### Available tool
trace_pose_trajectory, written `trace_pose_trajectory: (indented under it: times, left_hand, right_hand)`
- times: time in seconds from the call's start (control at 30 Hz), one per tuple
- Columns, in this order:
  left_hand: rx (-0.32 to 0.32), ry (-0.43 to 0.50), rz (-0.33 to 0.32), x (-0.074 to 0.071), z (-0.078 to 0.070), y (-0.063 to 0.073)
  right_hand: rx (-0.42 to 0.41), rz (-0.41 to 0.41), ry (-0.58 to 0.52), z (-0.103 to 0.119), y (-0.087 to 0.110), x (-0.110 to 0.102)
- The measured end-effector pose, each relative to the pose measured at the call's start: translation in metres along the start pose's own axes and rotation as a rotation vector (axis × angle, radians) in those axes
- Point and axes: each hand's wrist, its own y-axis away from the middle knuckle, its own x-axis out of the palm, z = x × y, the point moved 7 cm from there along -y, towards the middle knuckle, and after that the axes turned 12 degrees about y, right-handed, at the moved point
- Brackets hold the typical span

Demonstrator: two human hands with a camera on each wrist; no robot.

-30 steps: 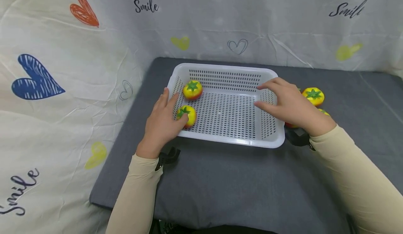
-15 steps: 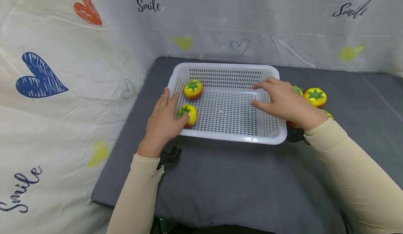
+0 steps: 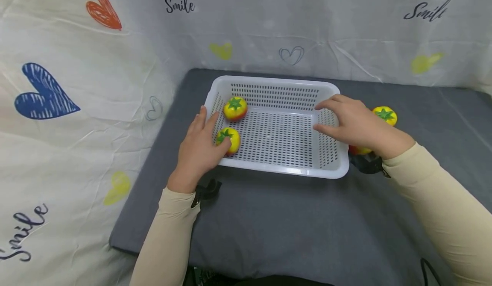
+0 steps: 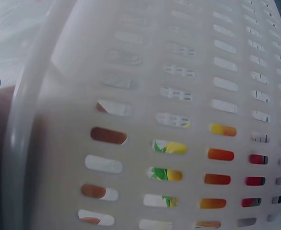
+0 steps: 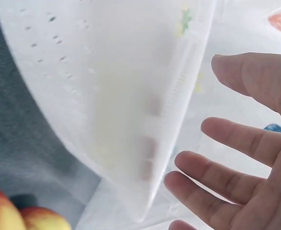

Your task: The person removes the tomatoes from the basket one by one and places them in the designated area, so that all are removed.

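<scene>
In the head view, a white plastic basket [image 3: 269,168] with slotted walls lies on the table. Two yellow-and-red toy tomatoes sit inside its left end, a far one [image 3: 235,108] and a near one [image 3: 228,141]. My left hand [image 3: 200,151] lies over the basket's left rim, fingers extended, its thumb overlapping the near tomato. Through the slots in the left wrist view, skin shows beside that tomato's colours [image 4: 220,154]. My right hand [image 3: 355,123] hovers over the right rim, thumb and fingers spread. Nothing lies between them in the right wrist view.
More toy tomatoes lie right of the basket, one farther back [image 3: 385,115] and one near the wrist [image 3: 359,150], partly hidden by my right arm. Grey cloth [image 3: 276,217] covers the table. Behind it hangs a white printed curtain [image 3: 261,29].
My right hand shifts slightly left over the basket, then back right, covering more of the tomatoes outside. The left hand and the tomatoes in the basket stay put.
</scene>
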Motion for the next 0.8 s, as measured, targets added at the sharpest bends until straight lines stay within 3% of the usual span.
trace_pose_trajectory:
  times: [0.4, 0.57, 0.8]
  left_hand:
    - [0.008, 0.009, -0.007, -0.002, -0.001, 0.0]
    - [0.005, 0.009, -0.004, 0.0, -0.001, 0.0]
    - [-0.001, 0.004, -0.005, 0.0, -0.002, 0.001]
  right_hand:
    - [-0.101, -0.011, 0.018, 0.034, -0.027, -0.015]
    - [-0.167, -0.042, -0.001, 0.052, -0.04, -0.012]
    - [-0.196, -0.008, -0.034, 0.078, -0.057, -0.004]
